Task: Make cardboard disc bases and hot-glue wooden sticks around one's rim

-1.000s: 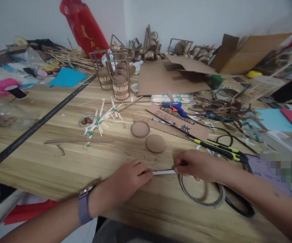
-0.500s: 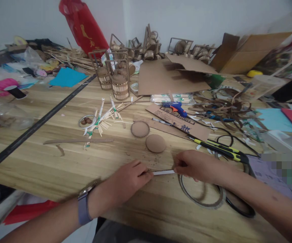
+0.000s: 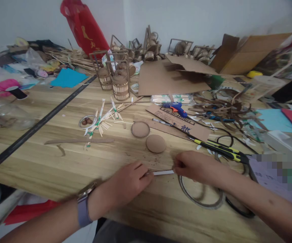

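Observation:
A narrow white strip (image 3: 163, 172) is stretched between my two hands, low over the wooden table. My left hand (image 3: 133, 179), with a watch on its wrist, pinches the left end. The other end is in the closed fingers of my right hand (image 3: 190, 165). Below my right hand lies a grey ring (image 3: 201, 203) that looks like a roll of tape. Just beyond my hands are a round cardboard disc (image 3: 156, 143) and a second disc (image 3: 140, 129) with a twisted rim. Dark crumbs are scattered near the strip.
Yellow-and-black scissors (image 3: 216, 150) and a blue glue gun (image 3: 175, 108) lie to the right, by a strip of printed cardboard (image 3: 199, 129). Light sticks (image 3: 105, 125) and a small bowl (image 3: 87, 122) of brown balls are at left. Small tiered baskets (image 3: 120, 86) stand farther back.
Both hands stay almost in place with the strip between them. The view has shifted very slightly.

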Action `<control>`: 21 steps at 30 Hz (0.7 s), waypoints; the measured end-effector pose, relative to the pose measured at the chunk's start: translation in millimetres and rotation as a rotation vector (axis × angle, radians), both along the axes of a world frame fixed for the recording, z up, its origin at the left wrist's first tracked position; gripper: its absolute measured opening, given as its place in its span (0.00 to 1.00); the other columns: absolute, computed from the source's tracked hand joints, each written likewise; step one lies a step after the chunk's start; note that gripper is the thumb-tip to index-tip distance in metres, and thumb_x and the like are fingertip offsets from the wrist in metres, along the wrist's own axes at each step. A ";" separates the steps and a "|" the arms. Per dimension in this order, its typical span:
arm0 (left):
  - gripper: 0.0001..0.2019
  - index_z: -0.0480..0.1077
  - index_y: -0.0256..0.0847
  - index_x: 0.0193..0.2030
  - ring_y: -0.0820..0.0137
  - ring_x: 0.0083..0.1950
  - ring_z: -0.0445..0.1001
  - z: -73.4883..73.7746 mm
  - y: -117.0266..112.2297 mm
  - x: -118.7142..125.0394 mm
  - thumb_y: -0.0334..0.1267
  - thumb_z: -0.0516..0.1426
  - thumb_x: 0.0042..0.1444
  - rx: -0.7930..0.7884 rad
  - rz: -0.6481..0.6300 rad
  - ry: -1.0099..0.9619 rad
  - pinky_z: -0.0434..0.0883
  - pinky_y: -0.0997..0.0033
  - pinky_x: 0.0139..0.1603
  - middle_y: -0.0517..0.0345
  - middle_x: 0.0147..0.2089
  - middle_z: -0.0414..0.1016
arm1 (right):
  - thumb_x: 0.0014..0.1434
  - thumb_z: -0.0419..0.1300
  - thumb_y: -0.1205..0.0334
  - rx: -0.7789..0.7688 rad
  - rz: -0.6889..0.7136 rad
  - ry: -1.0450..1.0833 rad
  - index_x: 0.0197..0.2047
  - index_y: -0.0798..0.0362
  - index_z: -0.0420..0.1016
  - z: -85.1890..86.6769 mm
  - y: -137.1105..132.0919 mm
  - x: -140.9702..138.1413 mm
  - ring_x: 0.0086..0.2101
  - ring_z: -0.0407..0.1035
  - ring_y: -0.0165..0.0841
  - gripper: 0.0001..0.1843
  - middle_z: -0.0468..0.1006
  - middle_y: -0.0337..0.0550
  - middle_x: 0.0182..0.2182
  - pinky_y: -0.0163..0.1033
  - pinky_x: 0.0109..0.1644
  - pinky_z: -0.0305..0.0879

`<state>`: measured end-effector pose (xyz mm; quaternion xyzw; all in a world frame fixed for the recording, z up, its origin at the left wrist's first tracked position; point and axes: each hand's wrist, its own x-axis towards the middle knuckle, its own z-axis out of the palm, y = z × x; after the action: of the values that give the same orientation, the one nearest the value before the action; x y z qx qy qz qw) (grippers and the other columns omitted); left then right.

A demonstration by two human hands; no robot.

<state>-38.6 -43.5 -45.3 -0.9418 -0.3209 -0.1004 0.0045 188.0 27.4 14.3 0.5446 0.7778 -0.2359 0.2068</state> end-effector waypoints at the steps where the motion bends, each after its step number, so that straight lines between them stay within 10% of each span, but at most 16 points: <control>1: 0.09 0.67 0.33 0.50 0.63 0.40 0.69 0.5 -0.5 1.4 0.28 0.51 0.64 0.014 0.005 0.020 0.71 0.64 0.38 0.52 0.40 0.72 | 0.55 0.57 0.62 -0.002 0.000 0.000 0.30 0.52 0.79 -0.3 0.1 -0.4 0.26 0.68 0.33 0.10 0.77 0.43 0.24 0.35 0.26 0.48; 21: 0.08 0.68 0.32 0.45 0.62 0.40 0.69 14.0 11.5 52.1 0.27 0.49 0.64 0.051 -0.066 0.121 0.67 0.64 0.35 0.50 0.39 0.72 | 0.54 0.56 0.65 -0.085 -0.043 0.118 0.23 0.54 0.75 4.1 1.0 0.3 0.20 0.67 0.30 0.10 0.74 0.40 0.18 0.33 0.23 0.51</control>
<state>13.6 -32.0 -31.3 -0.9558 -0.2860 -0.0518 0.0446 188.3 28.4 18.4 0.5370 0.7662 -0.3048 0.1783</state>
